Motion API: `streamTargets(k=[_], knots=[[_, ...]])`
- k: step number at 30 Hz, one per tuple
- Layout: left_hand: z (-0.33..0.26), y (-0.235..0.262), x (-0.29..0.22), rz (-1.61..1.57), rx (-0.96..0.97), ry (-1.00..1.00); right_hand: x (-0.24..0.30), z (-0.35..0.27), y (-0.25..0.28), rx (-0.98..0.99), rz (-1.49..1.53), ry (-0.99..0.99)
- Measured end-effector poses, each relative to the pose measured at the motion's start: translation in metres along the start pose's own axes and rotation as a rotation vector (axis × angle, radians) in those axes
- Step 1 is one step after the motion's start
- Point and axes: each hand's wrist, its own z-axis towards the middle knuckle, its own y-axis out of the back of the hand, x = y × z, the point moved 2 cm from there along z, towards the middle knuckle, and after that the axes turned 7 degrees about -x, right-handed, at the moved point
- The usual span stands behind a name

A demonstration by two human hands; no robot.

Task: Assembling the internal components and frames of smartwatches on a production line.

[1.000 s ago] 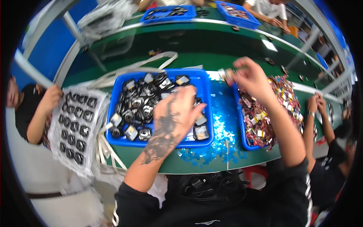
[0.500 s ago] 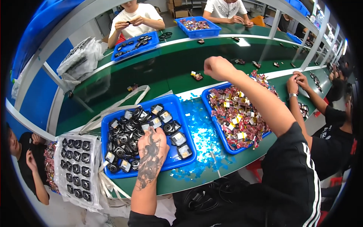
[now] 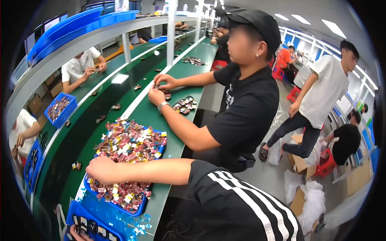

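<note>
My right hand (image 3: 102, 168) rests knuckles-up on a heap of small colourful parts (image 3: 128, 142) that fills a blue tray (image 3: 141, 209) on the green bench. Its fingers curl down into the heap, and what they hold is hidden. My right arm in a black sleeve with white stripes reaches in from the lower right. Only a sliver of my left hand (image 3: 75, 234) shows at the bottom edge. It lies at a second blue tray (image 3: 94, 229) holding black and silver parts.
A green conveyor belt (image 3: 100, 102) with a few loose parts runs past the trays. A co-worker in a black shirt (image 3: 245, 108) sits close on my right, hands (image 3: 159, 89) near a small pile of parts (image 3: 185, 105). Other people work across the belt. Boxes and bags lie on the floor (image 3: 309, 201).
The view has swung to the right, along the line. My right hand has come back from the belt onto the colourful heap. My left hand stays at the tray of black parts.
</note>
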Motion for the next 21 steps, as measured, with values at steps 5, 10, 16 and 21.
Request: streamTargets(k=[5,10,16,21], knots=[[0.006,-0.029,0.003,-0.928,0.289,0.411,-0.004,-0.032,0.03,-0.63,-0.129,-0.05],[0.003,-0.026,-0.02,-1.246,0.378,0.513,0.011,-0.031,-0.021,-0.322,-0.069,0.062],[-0.005,-0.007,-0.004,-1.233,0.283,0.533,0.025,-0.006,-0.006,-0.266,0.044,-0.108],[-0.002,-0.025,-0.019,-1.13,0.283,0.504,0.004,-0.053,0.079,-0.317,0.699,-0.46]])
